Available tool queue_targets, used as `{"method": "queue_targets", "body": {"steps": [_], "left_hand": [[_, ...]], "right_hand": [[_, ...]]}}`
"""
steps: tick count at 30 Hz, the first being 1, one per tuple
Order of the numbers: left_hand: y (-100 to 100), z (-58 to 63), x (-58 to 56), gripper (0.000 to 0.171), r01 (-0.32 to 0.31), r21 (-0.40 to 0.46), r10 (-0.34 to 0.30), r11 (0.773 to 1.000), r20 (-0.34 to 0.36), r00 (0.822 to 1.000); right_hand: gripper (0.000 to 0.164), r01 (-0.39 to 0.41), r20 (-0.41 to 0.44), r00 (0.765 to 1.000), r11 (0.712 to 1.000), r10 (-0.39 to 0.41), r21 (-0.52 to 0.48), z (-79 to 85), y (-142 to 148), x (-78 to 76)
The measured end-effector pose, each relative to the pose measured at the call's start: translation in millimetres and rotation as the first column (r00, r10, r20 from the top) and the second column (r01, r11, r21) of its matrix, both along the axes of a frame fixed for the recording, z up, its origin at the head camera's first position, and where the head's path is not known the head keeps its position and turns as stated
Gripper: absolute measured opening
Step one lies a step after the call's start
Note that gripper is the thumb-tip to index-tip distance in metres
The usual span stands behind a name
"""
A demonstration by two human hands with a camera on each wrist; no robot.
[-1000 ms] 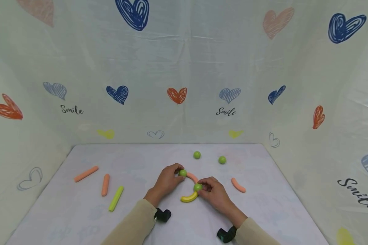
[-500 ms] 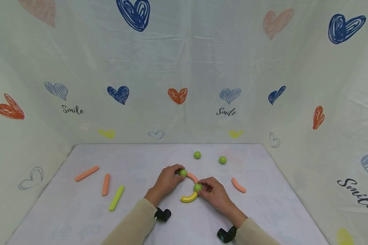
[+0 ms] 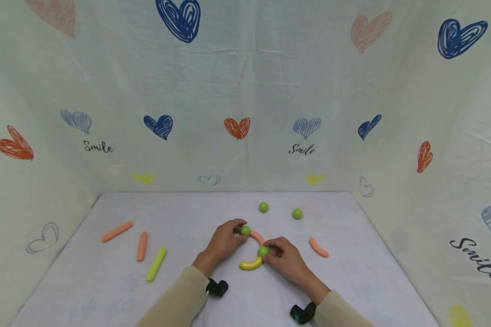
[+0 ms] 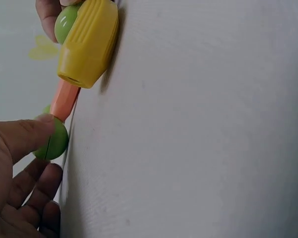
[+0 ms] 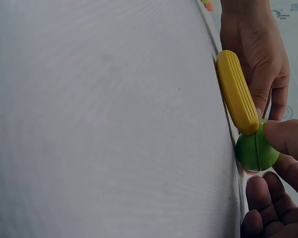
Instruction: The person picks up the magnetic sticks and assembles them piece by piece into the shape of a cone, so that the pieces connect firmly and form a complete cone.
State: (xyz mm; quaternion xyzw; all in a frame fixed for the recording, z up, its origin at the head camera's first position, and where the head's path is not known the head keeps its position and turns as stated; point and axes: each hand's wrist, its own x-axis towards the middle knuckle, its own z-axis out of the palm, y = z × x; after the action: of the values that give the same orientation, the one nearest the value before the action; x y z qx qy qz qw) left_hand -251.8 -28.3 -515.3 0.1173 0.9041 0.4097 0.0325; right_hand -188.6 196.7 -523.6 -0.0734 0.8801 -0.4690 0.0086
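A chain of toy pieces lies on the table's middle: a green ball [image 3: 245,230], a curved orange stick [image 3: 257,237], a second green ball [image 3: 263,251] and a curved yellow stick [image 3: 251,264]. My left hand [image 3: 225,240] pinches the far green ball between thumb and fingers. With thumb and fingertips, my right hand [image 3: 287,257] holds the nearer ball, where the orange and yellow sticks meet it. In the right wrist view the ridged yellow stick [image 5: 237,92] reaches the grooved ball [image 5: 258,151] under my thumb. The left wrist view shows my thumb over the other ball [image 4: 52,140].
Two loose green balls, one back centre [image 3: 263,207] and one farther right [image 3: 297,214], rest behind the hands. A curved orange stick [image 3: 318,247] lies right. Two straight orange sticks, one farther [image 3: 117,231] and one nearer [image 3: 142,246], and a yellow-green stick [image 3: 156,265] lie left.
Both hands keep their grips on the two balls. The yellow stick and the nearer ball have shifted very slightly left; the far ball sits slightly farther right.
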Motion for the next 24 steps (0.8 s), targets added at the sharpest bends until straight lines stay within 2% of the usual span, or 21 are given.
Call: {"method": "queue_targets", "body": {"steps": [5, 7, 9, 15, 20, 24], "left_hand": [[-2.5, -0.5, 5.9, 0.046, -0.053, 0.012, 0.053, 0.999, -0.012, 0.999], [-4.0, -0.2, 10.7, 0.043, -0.052, 0.017, 0.052, 0.999, -0.022, 0.998], [-5.5, 0.6, 17.5, 0.04, -0.026, 0.02, 0.027, 0.999, -0.024, 0.999], [-8.3, 2.4, 42.2, 0.034, 0.126, 0.009, -0.126, 0.992, -0.024, 0.992], [-7.5, -2.3, 55.4, 0.037, 0.196, -0.116, -0.205, 0.974, -0.066, 0.977], [-10.6, -6.0, 60.3, 0.033, 0.194, -0.214, -0.221, 0.958, -0.113, 0.969]], "right_hand": [[0.025, -0.014, -0.01, 1.0, 1.0, 0.014, 0.005, -0.7, -0.8, -0.4], [0.025, -0.02, -0.01, 1.0, 1.0, 0.02, 0.005, -1.0, -0.9, -0.5], [0.026, -0.026, -0.008, 1.0, 1.0, 0.026, 0.001, -1.0, -1.1, -0.2], [0.026, -0.026, -0.008, 1.0, 1.0, 0.026, 0.016, -0.8, -2.7, 0.0], [0.026, -0.031, -0.027, 0.999, 0.999, 0.032, 0.038, -1.2, -6.5, 1.8], [0.026, -0.052, -0.038, 0.998, 0.997, 0.054, 0.05, -1.8, -9.9, 4.3]]}}
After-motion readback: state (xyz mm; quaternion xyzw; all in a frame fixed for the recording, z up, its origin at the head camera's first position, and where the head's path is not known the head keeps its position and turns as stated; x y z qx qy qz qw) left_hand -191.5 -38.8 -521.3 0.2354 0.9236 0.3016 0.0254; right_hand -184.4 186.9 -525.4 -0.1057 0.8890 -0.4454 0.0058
